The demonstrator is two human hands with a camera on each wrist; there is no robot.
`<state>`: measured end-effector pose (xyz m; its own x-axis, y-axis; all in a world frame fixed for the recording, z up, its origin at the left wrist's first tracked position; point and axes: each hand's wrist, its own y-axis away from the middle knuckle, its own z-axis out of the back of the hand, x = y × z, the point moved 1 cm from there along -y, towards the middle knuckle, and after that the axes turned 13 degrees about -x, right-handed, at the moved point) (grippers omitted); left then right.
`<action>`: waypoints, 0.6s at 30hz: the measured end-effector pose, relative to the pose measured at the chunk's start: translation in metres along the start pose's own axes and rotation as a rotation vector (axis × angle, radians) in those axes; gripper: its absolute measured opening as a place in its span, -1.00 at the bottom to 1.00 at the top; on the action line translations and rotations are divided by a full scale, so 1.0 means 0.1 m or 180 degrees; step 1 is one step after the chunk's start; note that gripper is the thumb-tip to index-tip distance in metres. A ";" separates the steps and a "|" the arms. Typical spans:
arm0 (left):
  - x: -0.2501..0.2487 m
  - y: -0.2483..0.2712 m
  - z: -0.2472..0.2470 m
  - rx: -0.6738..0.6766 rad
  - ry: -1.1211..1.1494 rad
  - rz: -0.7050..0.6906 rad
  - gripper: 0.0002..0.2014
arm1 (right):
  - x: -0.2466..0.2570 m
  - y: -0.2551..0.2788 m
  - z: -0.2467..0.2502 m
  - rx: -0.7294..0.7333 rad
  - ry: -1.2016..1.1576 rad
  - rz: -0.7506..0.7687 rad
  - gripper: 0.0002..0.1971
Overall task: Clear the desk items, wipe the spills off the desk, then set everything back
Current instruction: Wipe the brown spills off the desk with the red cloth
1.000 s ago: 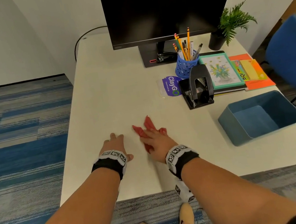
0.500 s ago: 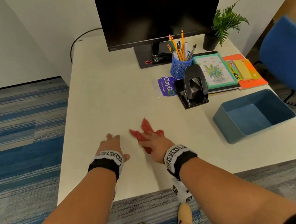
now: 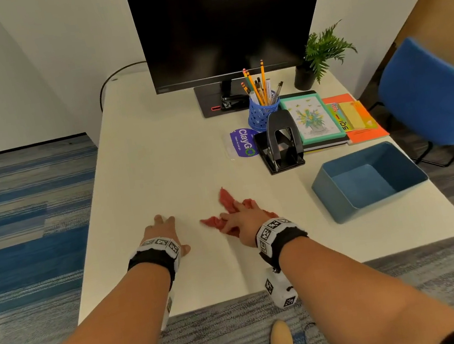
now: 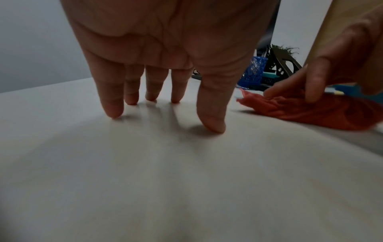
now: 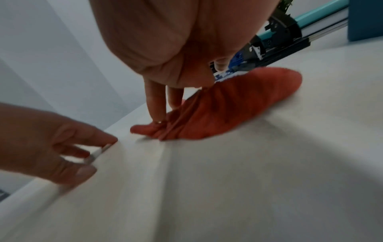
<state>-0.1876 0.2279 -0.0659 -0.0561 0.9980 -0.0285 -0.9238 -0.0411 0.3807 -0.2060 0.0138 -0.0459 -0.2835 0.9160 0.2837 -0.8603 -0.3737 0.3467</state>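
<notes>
A crumpled red cloth (image 3: 225, 198) lies on the white desk (image 3: 160, 167), near its front edge. My right hand (image 3: 240, 217) presses down on the cloth (image 5: 238, 104) with straight fingers (image 5: 154, 104), and the fabric bunches under them. My left hand (image 3: 163, 228) is just left of the cloth and holds nothing. Its spread fingertips (image 4: 113, 113) rest on the bare desk top. In the left wrist view the cloth (image 4: 323, 111) shows at the right under the other hand.
At the back stands a black monitor (image 3: 226, 18) with a stapler (image 3: 231, 102) on its base. To the right are a blue pencil cup (image 3: 262, 110), a hole punch (image 3: 282, 143), stacked books (image 3: 329, 118), a plant (image 3: 320, 54), an empty blue tray (image 3: 368, 180) and a blue chair (image 3: 438, 99).
My right hand has slid the red cloth a little to the right, away from my left hand. The left hand stays planted on the desk.
</notes>
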 end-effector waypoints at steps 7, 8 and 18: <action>-0.19 0.05 0.04 -0.0129 0.0316 0.0171 -0.32 | -0.22 0.23 0.29 -0.1137 -0.0151 -0.1116 -0.66; -0.25 0.06 0.05 -0.0174 0.0390 0.0144 -0.34 | -0.24 0.24 0.28 -0.1123 -0.0069 -0.1266 -0.68; -1.05 0.13 0.19 -0.0391 0.0980 -0.0740 -0.48 | -0.33 0.22 0.12 -0.0723 -0.0279 -0.1228 -0.51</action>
<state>-0.1865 0.1236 -0.0408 0.0661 0.9212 -0.3835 -0.9626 0.1601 0.2187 -0.2106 -0.0268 -0.0374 0.1044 0.9625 0.2504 -0.9699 0.0428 0.2399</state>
